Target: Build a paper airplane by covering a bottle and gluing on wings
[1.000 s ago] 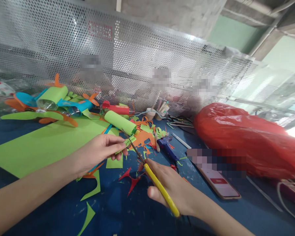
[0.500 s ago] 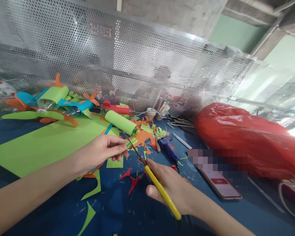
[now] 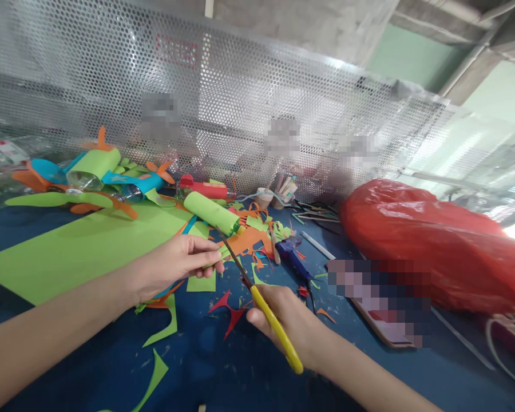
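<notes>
My left hand (image 3: pixel 193 258) pinches a small folded piece of green paper (image 3: pixel 224 252) between thumb and fingers. My right hand (image 3: pixel 287 315) is closed around the yellow handles of a pair of scissors (image 3: pixel 275 329). The blades point up and left, right at the end of the green paper. Just beyond lies a bottle wrapped in green paper (image 3: pixel 209 210). Below the hands are a red paper offcut (image 3: pixel 232 315) and curved green paper scraps (image 3: pixel 167 326) on the blue table. Under my left forearm stretches a large green sheet (image 3: pixel 90 249).
Bottles decorated with coloured paper (image 3: pixel 94 166) stand at the back left. A blue glue gun (image 3: pixel 295 260), a phone (image 3: pixel 386 323) and a big red plastic bag (image 3: pixel 420 240) are on the right. Behind the table runs a perforated metal screen (image 3: pixel 240 86), with blurred people beyond it.
The scissors and my right hand have shifted slightly left. The end of the green paper past the blades looks shorter now. My left hand has hardly moved.
</notes>
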`<action>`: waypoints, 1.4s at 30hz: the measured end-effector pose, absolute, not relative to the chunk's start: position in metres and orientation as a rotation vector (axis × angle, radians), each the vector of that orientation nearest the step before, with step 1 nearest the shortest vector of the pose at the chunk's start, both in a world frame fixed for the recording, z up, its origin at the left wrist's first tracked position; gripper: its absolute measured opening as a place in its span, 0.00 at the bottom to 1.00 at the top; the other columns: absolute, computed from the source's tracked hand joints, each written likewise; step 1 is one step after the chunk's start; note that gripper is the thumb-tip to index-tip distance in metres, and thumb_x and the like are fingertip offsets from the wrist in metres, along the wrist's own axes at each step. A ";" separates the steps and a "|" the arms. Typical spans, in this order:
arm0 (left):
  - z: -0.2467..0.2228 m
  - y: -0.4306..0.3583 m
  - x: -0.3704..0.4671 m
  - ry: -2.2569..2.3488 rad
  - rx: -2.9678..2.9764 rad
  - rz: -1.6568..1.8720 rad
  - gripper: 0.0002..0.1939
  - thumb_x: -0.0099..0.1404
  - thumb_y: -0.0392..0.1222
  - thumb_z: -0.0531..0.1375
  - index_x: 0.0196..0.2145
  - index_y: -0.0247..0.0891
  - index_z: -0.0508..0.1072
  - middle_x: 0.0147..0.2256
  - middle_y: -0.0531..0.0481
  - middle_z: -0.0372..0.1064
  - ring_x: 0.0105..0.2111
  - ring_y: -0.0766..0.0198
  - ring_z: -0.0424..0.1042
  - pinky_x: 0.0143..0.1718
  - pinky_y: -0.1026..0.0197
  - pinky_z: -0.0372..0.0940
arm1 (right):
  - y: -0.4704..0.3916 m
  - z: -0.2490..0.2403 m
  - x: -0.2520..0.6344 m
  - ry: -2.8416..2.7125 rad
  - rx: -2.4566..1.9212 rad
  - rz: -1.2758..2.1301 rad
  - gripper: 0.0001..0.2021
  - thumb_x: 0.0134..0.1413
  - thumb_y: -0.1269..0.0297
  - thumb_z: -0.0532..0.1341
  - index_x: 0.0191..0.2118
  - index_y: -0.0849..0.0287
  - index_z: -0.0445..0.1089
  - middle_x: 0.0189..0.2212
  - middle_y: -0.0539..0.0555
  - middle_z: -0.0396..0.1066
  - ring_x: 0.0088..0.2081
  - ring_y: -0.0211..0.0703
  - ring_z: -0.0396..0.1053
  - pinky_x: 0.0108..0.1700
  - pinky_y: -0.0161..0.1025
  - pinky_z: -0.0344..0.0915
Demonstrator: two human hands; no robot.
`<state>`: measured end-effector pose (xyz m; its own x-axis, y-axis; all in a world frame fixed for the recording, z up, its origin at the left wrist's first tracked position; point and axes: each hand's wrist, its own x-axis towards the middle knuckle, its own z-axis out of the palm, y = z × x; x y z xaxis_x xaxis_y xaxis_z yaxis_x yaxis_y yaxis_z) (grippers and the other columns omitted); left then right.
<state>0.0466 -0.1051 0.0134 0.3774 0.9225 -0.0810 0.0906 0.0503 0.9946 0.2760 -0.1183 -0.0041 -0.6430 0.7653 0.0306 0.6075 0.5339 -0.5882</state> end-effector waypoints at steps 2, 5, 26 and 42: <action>0.012 -0.104 0.046 0.994 1.361 0.846 0.10 0.63 0.43 0.60 0.29 0.34 0.75 0.28 0.53 0.70 0.26 0.71 0.62 0.30 0.66 0.58 | -0.115 -0.006 0.275 -2.417 -1.194 0.736 0.31 0.53 0.30 0.39 0.24 0.56 0.53 0.19 0.47 0.55 0.21 0.34 0.48 0.22 0.35 0.47; 0.008 -0.102 0.047 1.023 1.315 0.861 0.07 0.62 0.41 0.61 0.32 0.35 0.76 0.31 0.51 0.74 0.28 0.69 0.66 0.33 0.65 0.61 | -0.104 -0.006 0.278 -2.278 -1.364 0.581 0.27 0.61 0.40 0.39 0.25 0.56 0.56 0.21 0.50 0.63 0.22 0.37 0.58 0.24 0.35 0.54; -0.019 -0.108 0.064 0.999 1.383 0.737 0.11 0.57 0.41 0.65 0.38 0.39 0.73 0.34 0.53 0.79 0.34 0.64 0.76 0.38 0.62 0.66 | -0.109 -0.020 0.269 -2.091 -0.900 0.753 0.10 0.55 0.66 0.62 0.44 0.55 0.70 0.37 0.51 0.74 0.36 0.38 0.73 0.41 0.33 0.70; -0.019 -0.067 0.064 1.393 2.202 0.807 0.08 0.60 0.43 0.59 0.32 0.37 0.75 0.32 0.46 0.73 0.33 0.55 0.71 0.37 0.55 0.64 | -0.094 -0.025 0.274 -2.231 -1.181 0.844 0.05 0.52 0.73 0.61 0.32 0.59 0.74 0.27 0.50 0.74 0.28 0.37 0.71 0.32 0.32 0.67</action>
<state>0.0644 -0.0667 -0.0193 0.3328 0.9087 0.2521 0.6708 -0.4160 0.6140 0.2740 -0.0940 -0.0255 -0.5158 0.8481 0.1213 0.5554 0.4388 -0.7064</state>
